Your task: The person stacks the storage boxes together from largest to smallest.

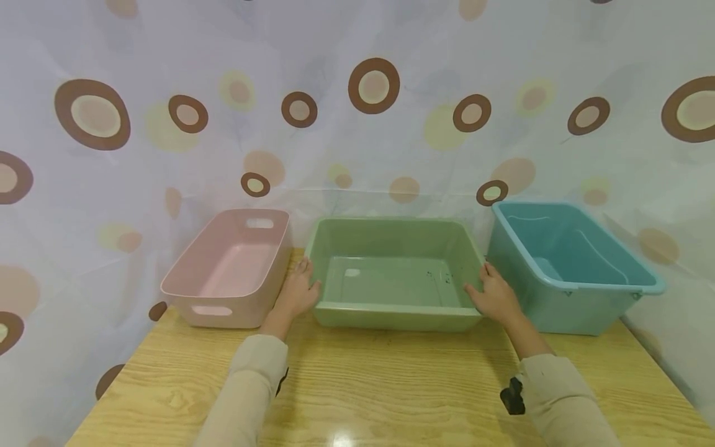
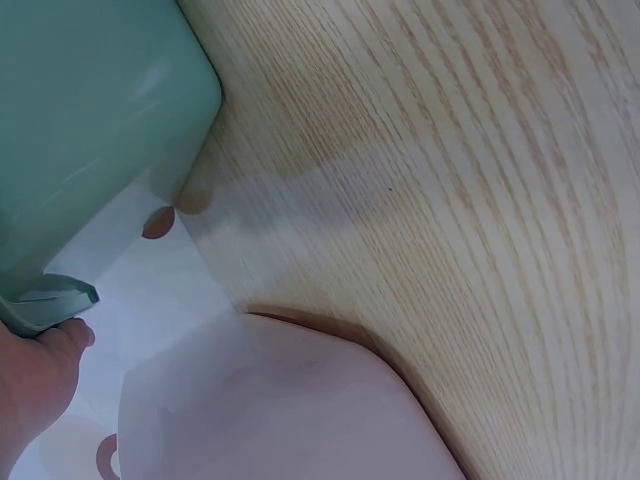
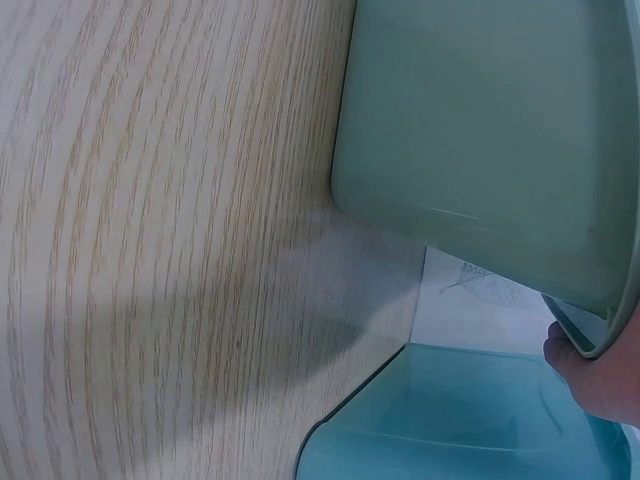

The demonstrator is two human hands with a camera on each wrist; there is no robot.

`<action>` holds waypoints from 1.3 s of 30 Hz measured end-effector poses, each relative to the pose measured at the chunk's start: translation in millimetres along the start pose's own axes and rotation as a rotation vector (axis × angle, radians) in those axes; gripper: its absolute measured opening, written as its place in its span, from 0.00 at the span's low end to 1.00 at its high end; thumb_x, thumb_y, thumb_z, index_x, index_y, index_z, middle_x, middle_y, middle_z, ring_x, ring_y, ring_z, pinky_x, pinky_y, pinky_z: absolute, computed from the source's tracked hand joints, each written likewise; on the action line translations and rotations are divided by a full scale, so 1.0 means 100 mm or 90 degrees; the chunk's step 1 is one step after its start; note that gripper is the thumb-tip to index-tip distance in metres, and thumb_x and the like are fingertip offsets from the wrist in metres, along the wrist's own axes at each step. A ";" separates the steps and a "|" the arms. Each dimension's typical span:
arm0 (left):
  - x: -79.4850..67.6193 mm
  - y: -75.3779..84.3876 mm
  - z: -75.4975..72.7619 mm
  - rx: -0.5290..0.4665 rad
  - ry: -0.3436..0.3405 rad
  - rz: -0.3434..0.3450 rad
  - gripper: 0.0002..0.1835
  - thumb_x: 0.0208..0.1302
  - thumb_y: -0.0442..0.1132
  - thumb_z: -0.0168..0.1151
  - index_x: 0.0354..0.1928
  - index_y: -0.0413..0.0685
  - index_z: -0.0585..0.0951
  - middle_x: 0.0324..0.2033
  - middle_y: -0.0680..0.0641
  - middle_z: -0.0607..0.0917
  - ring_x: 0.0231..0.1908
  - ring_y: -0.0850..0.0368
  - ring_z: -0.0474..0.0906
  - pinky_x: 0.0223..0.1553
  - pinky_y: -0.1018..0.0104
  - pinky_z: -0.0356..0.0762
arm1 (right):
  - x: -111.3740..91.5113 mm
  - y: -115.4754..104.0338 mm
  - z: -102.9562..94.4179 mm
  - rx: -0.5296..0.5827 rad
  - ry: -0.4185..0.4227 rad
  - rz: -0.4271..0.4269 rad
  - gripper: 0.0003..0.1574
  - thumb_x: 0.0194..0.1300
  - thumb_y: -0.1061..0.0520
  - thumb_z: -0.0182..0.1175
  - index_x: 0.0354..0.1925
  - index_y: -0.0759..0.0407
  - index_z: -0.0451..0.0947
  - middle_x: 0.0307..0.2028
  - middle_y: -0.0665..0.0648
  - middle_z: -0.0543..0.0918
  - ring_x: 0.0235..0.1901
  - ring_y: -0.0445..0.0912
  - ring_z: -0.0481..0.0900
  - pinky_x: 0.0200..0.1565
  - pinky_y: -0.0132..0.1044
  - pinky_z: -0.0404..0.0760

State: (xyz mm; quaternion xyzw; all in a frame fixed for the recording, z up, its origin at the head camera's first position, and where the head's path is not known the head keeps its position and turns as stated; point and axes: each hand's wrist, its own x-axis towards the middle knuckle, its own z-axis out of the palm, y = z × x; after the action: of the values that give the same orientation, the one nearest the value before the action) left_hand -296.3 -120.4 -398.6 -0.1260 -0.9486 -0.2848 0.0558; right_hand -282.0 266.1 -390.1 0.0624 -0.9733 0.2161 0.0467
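A green plastic bin (image 1: 391,318) stands in the middle of the wooden table, its inside facing up with a few small dark marks at the right. At its left side my left hand (image 1: 300,290) grips the rim, thumb over the inner edge. My right hand (image 1: 494,294) holds the opposite side of the rim in the same way. In the left wrist view, fingertips (image 2: 78,333) curl beneath the bin's lip. The right wrist view likewise has fingers (image 3: 560,345) tucked below the rim.
A pink bin (image 1: 223,310) with cut-out handles stands left of the green one, close to my left forearm. On the right is a deeper blue bin (image 1: 581,304), near my right hand. A patterned sheet (image 1: 335,143) hangs behind the wooden table (image 1: 380,385).
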 end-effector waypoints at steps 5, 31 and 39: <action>-0.02 0.01 0.01 0.010 0.011 0.003 0.30 0.67 0.40 0.43 0.63 0.22 0.56 0.66 0.29 0.53 0.67 0.35 0.48 0.68 0.49 0.47 | -0.03 -0.01 0.00 0.008 -0.001 -0.004 0.41 0.67 0.52 0.44 0.61 0.86 0.46 0.64 0.81 0.46 0.63 0.72 0.48 0.62 0.62 0.54; -0.10 0.06 0.00 0.022 0.035 0.017 0.27 0.69 0.38 0.38 0.61 0.20 0.59 0.64 0.26 0.57 0.66 0.32 0.50 0.68 0.47 0.48 | -0.07 0.01 0.02 0.029 0.013 -0.018 0.33 0.71 0.58 0.34 0.62 0.84 0.46 0.65 0.80 0.46 0.65 0.70 0.46 0.64 0.60 0.50; -0.09 0.03 0.02 0.023 0.034 0.022 0.26 0.70 0.37 0.37 0.61 0.20 0.58 0.64 0.26 0.56 0.66 0.32 0.48 0.67 0.46 0.49 | -0.09 0.01 0.01 0.017 0.002 -0.032 0.34 0.72 0.57 0.31 0.62 0.85 0.44 0.65 0.81 0.43 0.65 0.71 0.44 0.64 0.61 0.48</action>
State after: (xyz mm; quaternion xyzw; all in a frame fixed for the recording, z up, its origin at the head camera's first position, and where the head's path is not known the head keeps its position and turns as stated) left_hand -286.8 -118.4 -400.3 -0.1336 -0.9496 -0.2696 0.0884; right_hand -272.9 267.5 -392.9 0.0870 -0.9683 0.2281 0.0524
